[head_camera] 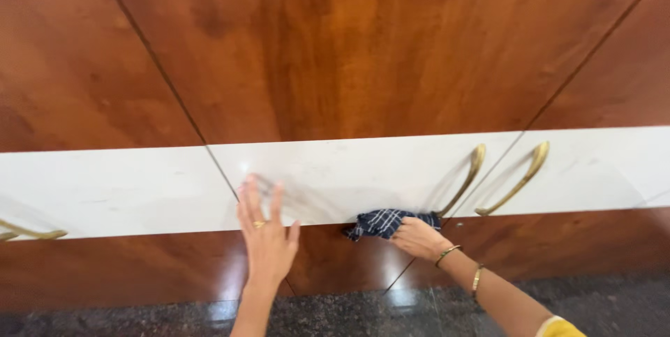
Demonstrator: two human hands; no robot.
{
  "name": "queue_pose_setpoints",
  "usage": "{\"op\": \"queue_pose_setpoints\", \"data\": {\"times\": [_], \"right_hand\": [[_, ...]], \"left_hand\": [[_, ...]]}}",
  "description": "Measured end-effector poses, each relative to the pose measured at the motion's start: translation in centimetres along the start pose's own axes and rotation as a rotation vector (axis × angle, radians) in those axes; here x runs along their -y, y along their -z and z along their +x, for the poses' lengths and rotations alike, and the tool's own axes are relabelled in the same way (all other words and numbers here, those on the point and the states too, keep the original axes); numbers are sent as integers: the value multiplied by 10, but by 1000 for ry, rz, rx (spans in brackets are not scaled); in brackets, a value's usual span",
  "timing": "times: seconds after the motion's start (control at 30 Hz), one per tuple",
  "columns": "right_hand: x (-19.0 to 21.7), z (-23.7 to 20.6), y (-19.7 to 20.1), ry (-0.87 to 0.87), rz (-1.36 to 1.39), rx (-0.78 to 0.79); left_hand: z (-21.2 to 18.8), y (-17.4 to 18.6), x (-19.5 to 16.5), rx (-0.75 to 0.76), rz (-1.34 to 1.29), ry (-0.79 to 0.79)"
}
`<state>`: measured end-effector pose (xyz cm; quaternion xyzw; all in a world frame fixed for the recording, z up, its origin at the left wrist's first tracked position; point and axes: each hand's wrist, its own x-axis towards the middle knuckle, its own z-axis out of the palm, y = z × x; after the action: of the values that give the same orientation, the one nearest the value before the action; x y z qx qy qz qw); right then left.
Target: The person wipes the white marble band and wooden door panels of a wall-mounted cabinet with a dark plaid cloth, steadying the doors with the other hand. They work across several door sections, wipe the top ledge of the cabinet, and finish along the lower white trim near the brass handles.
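My left hand (266, 238) lies flat with fingers spread against a wooden cupboard door (349, 51), at the lower edge of its white band (328, 173); a gold ring sits on one finger. My right hand (417, 237) presses a dark blue checked cloth (385, 222) against the door, just below the white band and left of a curved gold handle (466, 178). Two gold bangles circle the right wrist.
A second curved gold handle (518, 182) is on the neighbouring door at right, another gold handle (31, 232) at the far left edge. Dark speckled stone floor (363, 312) runs along the bottom. Thin seams separate the doors.
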<state>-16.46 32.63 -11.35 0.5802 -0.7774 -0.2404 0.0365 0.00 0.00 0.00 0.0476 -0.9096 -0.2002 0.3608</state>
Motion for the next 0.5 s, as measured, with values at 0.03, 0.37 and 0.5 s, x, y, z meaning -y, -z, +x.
{"op": "queue_pose_setpoints", "data": {"times": [0.03,0.37,0.5], "right_hand": [[-4,2,20,17,-1,-124],[-11,80,202,-662,-304,-1037],[2,110,181,-185,-115,-670]], "left_hand": [[-2,10,10,-16,-12,63],[-1,48,40,-50,-217,411],[1,54,37,-67,-244,380]]}}
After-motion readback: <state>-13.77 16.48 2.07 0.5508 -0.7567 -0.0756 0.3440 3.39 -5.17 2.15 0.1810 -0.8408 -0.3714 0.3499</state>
